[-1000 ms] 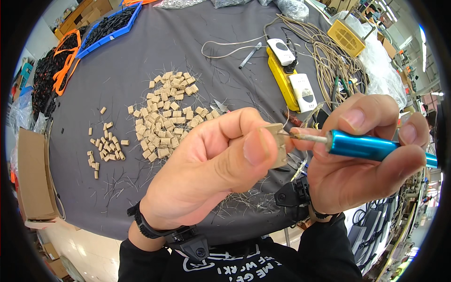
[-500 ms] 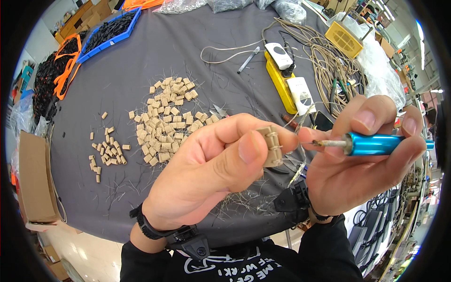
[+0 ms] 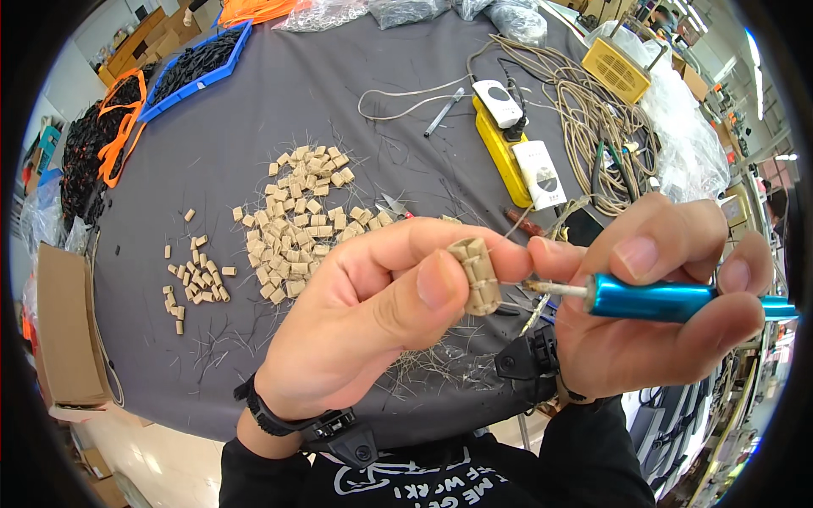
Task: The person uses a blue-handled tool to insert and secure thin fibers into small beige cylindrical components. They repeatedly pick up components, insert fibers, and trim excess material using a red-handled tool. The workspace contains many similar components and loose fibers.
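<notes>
Between the thumb and index finger of my left hand [image 3: 364, 317] is a small tan barrel-shaped piece [image 3: 476, 275] with thread stitches across it. My right hand [image 3: 652, 313] grips a soldering iron [image 3: 652, 299] by its shiny blue handle, with the pale shaft pointing left. The iron's brown tip is just right of the tan piece, close to my left fingertips; whether it touches is unclear. On the dark cloth beyond my left hand lies a large pile of similar tan pieces [image 3: 296, 220] with loose threads. A smaller group of tan pieces [image 3: 199, 275] sits to its left.
A yellow power strip [image 3: 501, 152] with white plugs and a coil of beige cable [image 3: 584, 102] lie at the far right. A pen [image 3: 444, 112] and red-handled scissors [image 3: 396, 206] rest on the dark cloth [image 3: 339, 76]. At far left stand a blue tray [image 3: 196, 76] and a cardboard box [image 3: 72, 326].
My right hand has moved left and slightly down, bringing the iron's tip nearer the tan piece. My left hand has shifted slightly left, and the piece has turned in its fingers.
</notes>
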Tool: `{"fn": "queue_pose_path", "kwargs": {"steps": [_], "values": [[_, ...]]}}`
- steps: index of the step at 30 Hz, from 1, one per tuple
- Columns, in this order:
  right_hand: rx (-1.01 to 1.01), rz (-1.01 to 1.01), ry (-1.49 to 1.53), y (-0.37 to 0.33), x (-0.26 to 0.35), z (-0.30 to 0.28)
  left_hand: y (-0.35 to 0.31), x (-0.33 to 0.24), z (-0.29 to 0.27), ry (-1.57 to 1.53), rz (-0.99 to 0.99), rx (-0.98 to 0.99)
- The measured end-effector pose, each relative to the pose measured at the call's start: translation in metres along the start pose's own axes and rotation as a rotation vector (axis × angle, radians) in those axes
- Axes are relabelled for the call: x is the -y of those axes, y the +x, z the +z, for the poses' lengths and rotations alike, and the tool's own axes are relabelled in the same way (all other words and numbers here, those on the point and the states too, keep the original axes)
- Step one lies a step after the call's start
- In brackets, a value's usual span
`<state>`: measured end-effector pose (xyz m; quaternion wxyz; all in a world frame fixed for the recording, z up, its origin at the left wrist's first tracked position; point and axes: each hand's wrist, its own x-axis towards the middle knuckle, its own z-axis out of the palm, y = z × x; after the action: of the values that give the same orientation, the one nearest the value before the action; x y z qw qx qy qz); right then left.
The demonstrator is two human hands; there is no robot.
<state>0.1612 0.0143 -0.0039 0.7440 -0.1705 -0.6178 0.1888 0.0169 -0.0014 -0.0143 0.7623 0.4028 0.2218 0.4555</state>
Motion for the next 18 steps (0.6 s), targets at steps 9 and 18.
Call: {"fn": "queue_pose_path", "kwargs": {"steps": [9, 18], "values": [[0.067, -0.07, -0.174, 0.0, 0.002, -0.005, 0.0, -0.001, 0.001, -0.004, 0.027, -0.03], [0.139, -0.106, -0.147, 0.001, -0.002, -0.012, 0.001, 0.0, 0.001, -0.019, 0.039, -0.042]]}}
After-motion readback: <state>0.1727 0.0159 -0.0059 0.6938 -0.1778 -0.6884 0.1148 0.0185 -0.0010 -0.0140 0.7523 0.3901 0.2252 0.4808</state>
